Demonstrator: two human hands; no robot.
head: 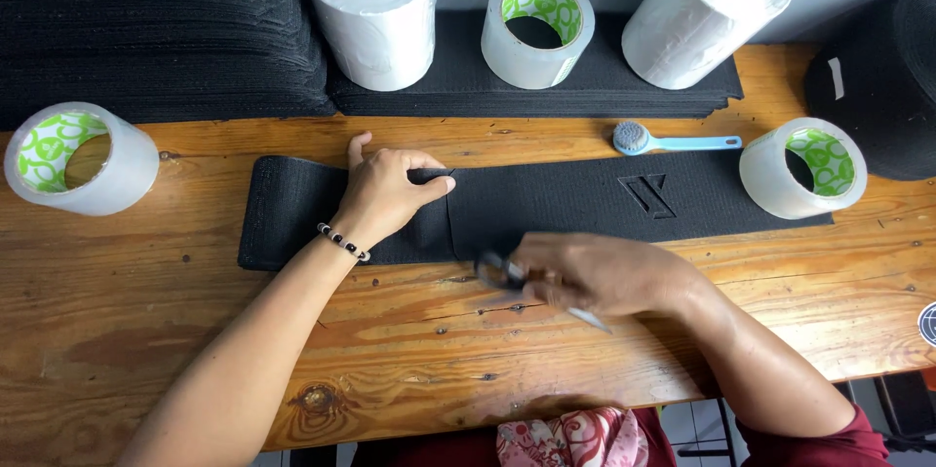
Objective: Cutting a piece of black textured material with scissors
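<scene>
Both hands: left (385, 196) flat on black band (546, 199), right (595, 274) gripping scissors (507, 277)

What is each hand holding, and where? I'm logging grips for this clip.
Right hand grips blurred scissors by the handles. Left hand presses the black fabric strip's top edge.

Your left hand (388, 196) on the fabric strip (546, 202), your right hand (595, 274) near of it, brush (673, 142) just beyond, tape rolls (80, 159) left and right.
</scene>
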